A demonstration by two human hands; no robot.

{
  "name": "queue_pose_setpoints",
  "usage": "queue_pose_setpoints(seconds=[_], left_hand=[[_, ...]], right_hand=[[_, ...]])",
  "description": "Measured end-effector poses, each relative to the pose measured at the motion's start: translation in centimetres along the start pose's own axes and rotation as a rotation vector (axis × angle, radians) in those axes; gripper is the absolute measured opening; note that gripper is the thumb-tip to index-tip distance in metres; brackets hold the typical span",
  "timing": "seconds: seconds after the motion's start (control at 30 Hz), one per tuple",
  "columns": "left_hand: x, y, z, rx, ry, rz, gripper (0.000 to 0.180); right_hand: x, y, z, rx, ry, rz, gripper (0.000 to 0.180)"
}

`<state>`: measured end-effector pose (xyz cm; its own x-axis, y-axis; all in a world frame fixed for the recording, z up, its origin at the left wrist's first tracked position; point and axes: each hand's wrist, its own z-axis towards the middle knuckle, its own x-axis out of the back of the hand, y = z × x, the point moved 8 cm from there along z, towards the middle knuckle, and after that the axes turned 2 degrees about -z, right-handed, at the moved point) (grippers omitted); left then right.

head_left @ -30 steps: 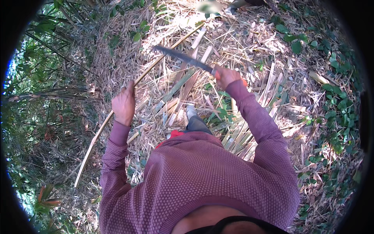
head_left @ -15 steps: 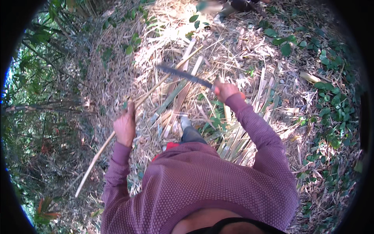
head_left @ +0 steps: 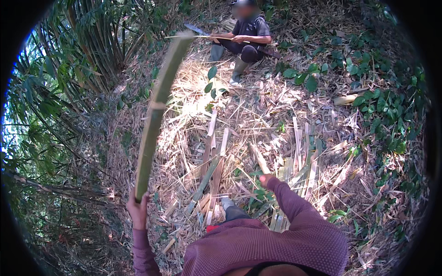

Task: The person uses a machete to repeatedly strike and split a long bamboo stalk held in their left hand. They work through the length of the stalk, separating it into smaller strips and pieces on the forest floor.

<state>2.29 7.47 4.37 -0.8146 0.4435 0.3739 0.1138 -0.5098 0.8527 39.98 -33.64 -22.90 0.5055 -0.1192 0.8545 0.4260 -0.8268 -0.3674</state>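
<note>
My left hand point(head_left: 137, 209) is closed round the lower end of a long split bamboo strip point(head_left: 154, 119). The strip stands raised in front of me, its green outer face showing, with a pale node ring partway up. My right hand point(head_left: 266, 180) is closed low over the ground, well apart from the strip. An orange bit of the machete handle point(head_left: 262, 178) shows at its fingers; the blade cannot be made out clearly. Just beyond that hand is a pale piece of bamboo point(head_left: 259, 158). More cut bamboo strips point(head_left: 216, 172) lie in front of my boot point(head_left: 227, 201).
A person point(head_left: 248, 39) in dark clothes and boots sits at the far side, holding a blade point(head_left: 195, 29) and a thin strip. Several split strips point(head_left: 304, 156) lie right of centre. Bamboo stalks point(head_left: 92, 41) stand left; leafy plants point(head_left: 386, 115) grow right. Dry leaves cover the ground.
The left hand has swung the bamboo strip up from a low slant, so its broad side shows. My right hand has drawn back from it, lower in view. The seated person has come into view.
</note>
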Motion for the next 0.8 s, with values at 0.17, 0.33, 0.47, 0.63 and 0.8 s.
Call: queue_pose_setpoints(seconds=[0.17, 0.33, 0.47, 0.63, 0.8], left_hand=[[1.2, 4.3, 6.9, -0.023, 0.024, -0.519, 0.034], [-7.6, 10.8, 9.3, -0.068, 0.18, -0.866, 0.049], [-12.8, 9.5, 9.2, 0.037, 0.138, -1.272, 0.046], [-14.2, 7.5, 8.0, 0.099, 0.078, -1.333, 0.047], [-12.7, 7.3, 2.6, 0.05, -0.556, 0.261, 0.043]], right_hand=[[0.4, -12.9, -6.9, 0.132, 0.101, 0.828, 0.029], [4.9, -20.5, -7.0, 0.402, 0.284, 1.126, 0.048], [8.9, -22.3, -7.7, 0.341, 0.463, 0.937, 0.055], [10.4, -18.2, -6.8, 0.299, 0.546, 0.851, 0.047], [16.3, -15.5, -8.5, 0.305, 0.6, 0.817, 0.041]])
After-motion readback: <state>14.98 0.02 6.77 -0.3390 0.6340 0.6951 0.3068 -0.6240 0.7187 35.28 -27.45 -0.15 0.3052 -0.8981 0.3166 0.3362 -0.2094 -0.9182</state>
